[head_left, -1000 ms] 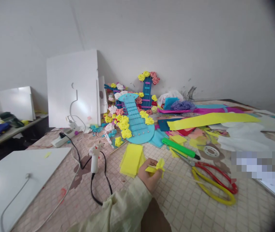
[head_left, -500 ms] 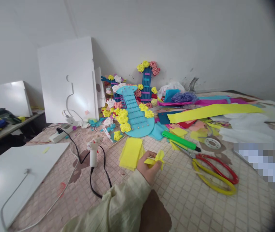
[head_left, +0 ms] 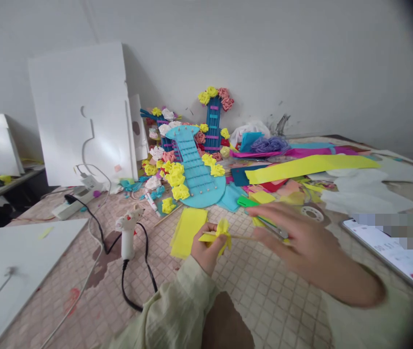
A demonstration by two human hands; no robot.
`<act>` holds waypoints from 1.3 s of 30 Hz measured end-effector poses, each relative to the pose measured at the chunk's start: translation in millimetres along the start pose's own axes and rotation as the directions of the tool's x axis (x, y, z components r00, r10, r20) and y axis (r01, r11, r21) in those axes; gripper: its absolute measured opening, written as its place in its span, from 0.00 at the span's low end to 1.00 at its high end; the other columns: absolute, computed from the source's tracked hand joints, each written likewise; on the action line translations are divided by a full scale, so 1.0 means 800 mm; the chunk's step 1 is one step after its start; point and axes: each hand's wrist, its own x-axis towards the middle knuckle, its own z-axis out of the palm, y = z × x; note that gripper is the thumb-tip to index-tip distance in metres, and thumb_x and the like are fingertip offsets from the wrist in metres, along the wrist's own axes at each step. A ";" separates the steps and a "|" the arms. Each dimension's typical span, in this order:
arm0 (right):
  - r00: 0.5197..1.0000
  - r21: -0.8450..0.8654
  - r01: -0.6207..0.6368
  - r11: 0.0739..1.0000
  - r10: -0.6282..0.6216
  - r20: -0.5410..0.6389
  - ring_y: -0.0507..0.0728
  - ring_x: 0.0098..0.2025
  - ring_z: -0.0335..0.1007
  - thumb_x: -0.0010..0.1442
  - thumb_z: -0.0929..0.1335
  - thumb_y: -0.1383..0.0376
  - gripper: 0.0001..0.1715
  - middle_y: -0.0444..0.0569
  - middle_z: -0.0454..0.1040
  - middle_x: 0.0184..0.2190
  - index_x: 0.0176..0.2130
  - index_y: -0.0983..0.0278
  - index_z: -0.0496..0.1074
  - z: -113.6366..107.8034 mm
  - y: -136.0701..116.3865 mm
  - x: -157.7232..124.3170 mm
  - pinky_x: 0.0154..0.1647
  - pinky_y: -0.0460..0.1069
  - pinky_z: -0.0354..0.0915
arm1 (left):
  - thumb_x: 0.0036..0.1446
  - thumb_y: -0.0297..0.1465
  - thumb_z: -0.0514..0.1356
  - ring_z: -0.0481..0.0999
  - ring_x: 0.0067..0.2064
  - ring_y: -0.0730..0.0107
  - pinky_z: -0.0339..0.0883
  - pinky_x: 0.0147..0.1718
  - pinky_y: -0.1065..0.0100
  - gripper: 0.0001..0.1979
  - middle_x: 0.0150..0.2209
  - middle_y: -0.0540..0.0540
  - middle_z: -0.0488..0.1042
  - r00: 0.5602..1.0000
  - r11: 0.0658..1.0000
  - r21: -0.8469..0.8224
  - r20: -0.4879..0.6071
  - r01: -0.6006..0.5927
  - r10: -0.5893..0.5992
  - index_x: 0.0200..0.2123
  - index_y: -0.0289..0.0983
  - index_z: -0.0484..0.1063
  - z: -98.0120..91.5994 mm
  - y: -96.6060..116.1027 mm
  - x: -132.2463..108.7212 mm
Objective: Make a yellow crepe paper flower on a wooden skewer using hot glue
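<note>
Over the near middle of the bench [head_left: 261, 305], the left hand [head_left: 206, 249] pinches yellow paper [head_left: 223, 230] around a thin wooden stick [head_left: 242, 236].
From the head view, thumb and fingers press the gathered folds, likely so they cannot spring loose, while the stick points right. The right hand [head_left: 308, 247], blurred, has its fingers stretched out and thumb apart by the stick's right end; whether it touches cannot be told. A stack of yellow sheets [head_left: 186, 230] lies just left of the left hand, seemingly for easy reach. Farther left, a white hot-glue gun [head_left: 128, 240] stands upright, probably keeping its nozzle off the bench. On the far side, a turquoise guitar-shaped panel [head_left: 199, 174] leans back, apparently propped by flower-trimmed pieces [head_left: 213, 126].
</note>
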 end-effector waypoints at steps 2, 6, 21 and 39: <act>0.982 0.101 0.032 0.994 -0.050 0.181 0.56 0.42 0.67 0.57 0.62 0.61 0.12 0.49 0.72 0.39 0.40 0.61 0.70 0.024 0.009 0.009 0.42 0.51 0.63 | 0.42 0.34 0.58 0.63 0.16 0.78 0.58 0.17 0.74 0.10 0.17 0.55 0.64 1.000 1.000 0.001 -0.008 0.004 -0.004 0.24 0.36 0.61 -0.001 0.001 0.000; 0.959 0.270 -0.005 0.963 -0.072 0.275 0.52 0.30 0.67 0.59 0.60 0.65 0.13 0.46 0.72 0.26 0.30 0.64 0.72 0.065 0.025 0.011 0.30 0.46 0.61 | 0.41 0.33 0.59 0.64 0.16 0.78 0.58 0.16 0.74 0.09 0.17 0.55 0.64 0.999 1.000 0.004 -0.034 0.015 -0.015 0.25 0.35 0.61 -0.001 0.001 0.000; 1.000 0.227 0.002 0.974 -0.007 0.019 0.50 0.23 0.61 0.57 0.61 0.64 0.13 0.46 0.68 0.21 0.28 0.65 0.73 0.092 0.032 -0.008 0.25 0.45 0.57 | 0.34 0.30 0.64 0.66 0.18 0.76 0.59 0.19 0.73 0.14 0.17 0.55 0.67 0.996 0.999 0.041 -0.089 0.026 -0.022 0.26 0.35 0.64 0.005 -0.011 0.003; 0.925 0.659 -0.339 0.672 0.111 0.363 0.45 0.17 0.40 0.47 0.68 0.57 0.17 0.36 0.45 0.14 0.35 0.65 0.74 0.037 0.032 0.003 0.16 0.44 0.42 | 0.36 0.33 0.65 0.69 0.28 0.70 0.62 0.27 0.69 0.14 0.27 0.49 0.70 0.996 0.977 -0.213 0.088 0.023 -0.004 0.29 0.36 0.69 0.015 -0.002 -0.024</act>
